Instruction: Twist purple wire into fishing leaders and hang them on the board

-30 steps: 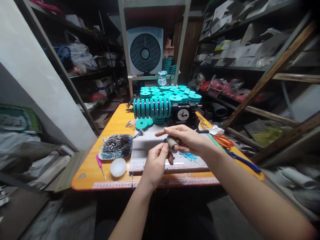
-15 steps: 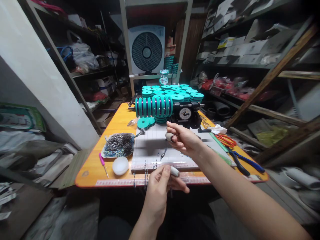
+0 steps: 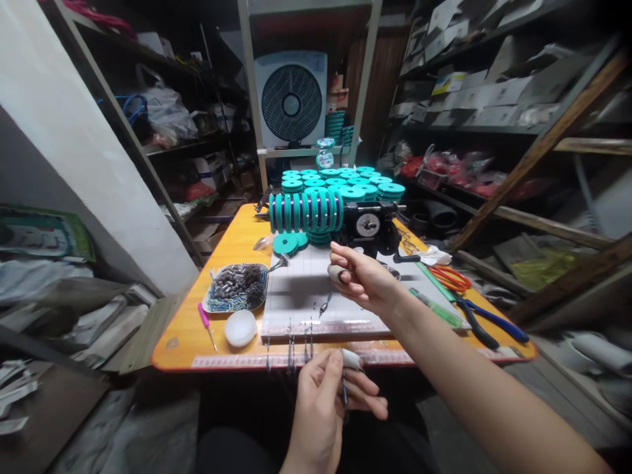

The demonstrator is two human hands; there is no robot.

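My left hand (image 3: 323,395) is low in front of the table's near edge, thumb and index finger pinched together. A thin dark strand (image 3: 344,390) hangs from that pinch; its exact kind is too small to tell. My right hand (image 3: 363,276) is above the white board (image 3: 291,289), its thumb and fingers closed together. Whatever they hold, perhaps a fine line, does not show. Each hand wears a pale finger cover. Under the right hand, a small metal piece of tackle (image 3: 324,307) lies on the board. Several short dark rigs (image 3: 291,345) hang over the front edge.
Left on the yellow table (image 3: 178,336) are a tray of metal weights (image 3: 237,287), a white bowl (image 3: 240,328) and a purple-handled pick (image 3: 204,317). Behind stand teal foam spools (image 3: 306,212) and a black winder with a dial (image 3: 368,226). Pliers (image 3: 486,321) lie right.
My left hand has moved down, away from the board, and more of the dark strand below it shows. My right hand stays nearly in place with its fingers closed.
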